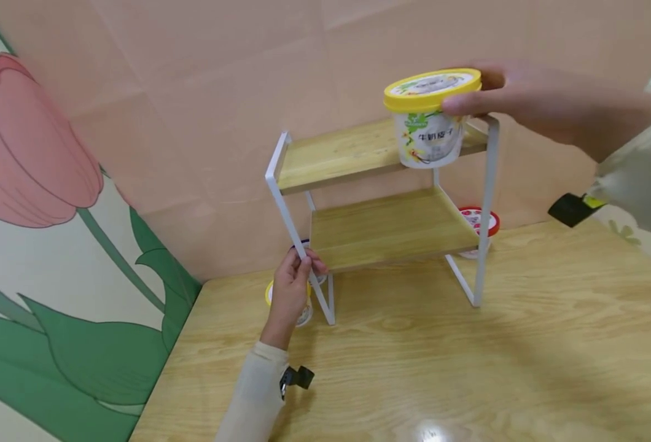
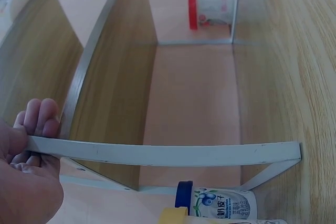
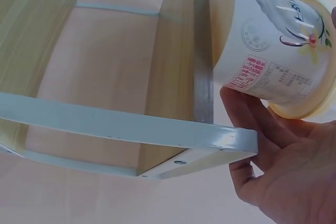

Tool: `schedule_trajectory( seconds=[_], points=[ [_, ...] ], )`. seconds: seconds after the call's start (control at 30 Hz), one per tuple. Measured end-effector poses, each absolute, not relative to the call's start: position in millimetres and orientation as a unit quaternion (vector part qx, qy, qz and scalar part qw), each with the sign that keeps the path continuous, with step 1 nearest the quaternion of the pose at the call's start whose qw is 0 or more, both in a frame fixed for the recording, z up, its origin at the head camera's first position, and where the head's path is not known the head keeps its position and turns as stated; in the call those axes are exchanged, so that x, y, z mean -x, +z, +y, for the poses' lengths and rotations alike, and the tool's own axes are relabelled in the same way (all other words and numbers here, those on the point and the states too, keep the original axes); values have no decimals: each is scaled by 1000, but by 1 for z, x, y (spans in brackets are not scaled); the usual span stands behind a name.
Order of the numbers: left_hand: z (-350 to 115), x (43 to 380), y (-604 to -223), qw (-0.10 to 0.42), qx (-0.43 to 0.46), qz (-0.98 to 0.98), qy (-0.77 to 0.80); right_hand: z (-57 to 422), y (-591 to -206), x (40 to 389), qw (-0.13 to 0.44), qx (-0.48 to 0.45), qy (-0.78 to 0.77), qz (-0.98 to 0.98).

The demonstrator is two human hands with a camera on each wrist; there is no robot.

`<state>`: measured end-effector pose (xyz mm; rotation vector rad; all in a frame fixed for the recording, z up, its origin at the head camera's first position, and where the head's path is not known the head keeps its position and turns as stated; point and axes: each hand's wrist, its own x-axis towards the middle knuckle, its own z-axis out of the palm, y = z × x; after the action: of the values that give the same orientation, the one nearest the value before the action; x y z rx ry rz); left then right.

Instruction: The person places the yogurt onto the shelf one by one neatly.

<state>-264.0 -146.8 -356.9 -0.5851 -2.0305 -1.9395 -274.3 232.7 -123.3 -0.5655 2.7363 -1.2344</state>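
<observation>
A two-tier shelf rack [image 1: 381,230] with wooden boards and a white metal frame stands on the wooden table. My left hand [image 1: 291,291] grips its left front leg, thumb and fingers about the white bar at lower-board height. At the right front of the upper board, my right hand [image 1: 519,101] holds an ice cream tub [image 1: 433,138] with a yellow lid, gripped near the rim. In the right wrist view the tub's base [image 3: 223,24] is close to the board's front edge; whether they touch I cannot tell. The fingers behind the lid are partly hidden.
Beside the rack's left leg stand a blue-lidded tub [image 2: 223,203] and another yellow-lidded tub [image 1: 304,316], partly covered by my left hand. A red-lidded tub [image 1: 483,222] is behind the right leg. A pinkish wall covering [image 1: 204,153] rises behind the table [image 1: 414,362].
</observation>
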Motion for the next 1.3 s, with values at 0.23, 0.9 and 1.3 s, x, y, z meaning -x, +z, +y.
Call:
schedule_trajectory(
  seconds=[0.23, 0.9, 1.3],
  points=[
    [-152, 266, -355, 143, 187, -701, -673, 216, -119, 283, 46, 188, -407, 893],
    [-156, 268, -361, 161, 216, -690, -672, 196, -123, 305, 39, 231, -447, 863],
    [-160, 267, -358, 153, 199, -702, -667, 192, -123, 308, 33, 227, -450, 863]
  ],
)
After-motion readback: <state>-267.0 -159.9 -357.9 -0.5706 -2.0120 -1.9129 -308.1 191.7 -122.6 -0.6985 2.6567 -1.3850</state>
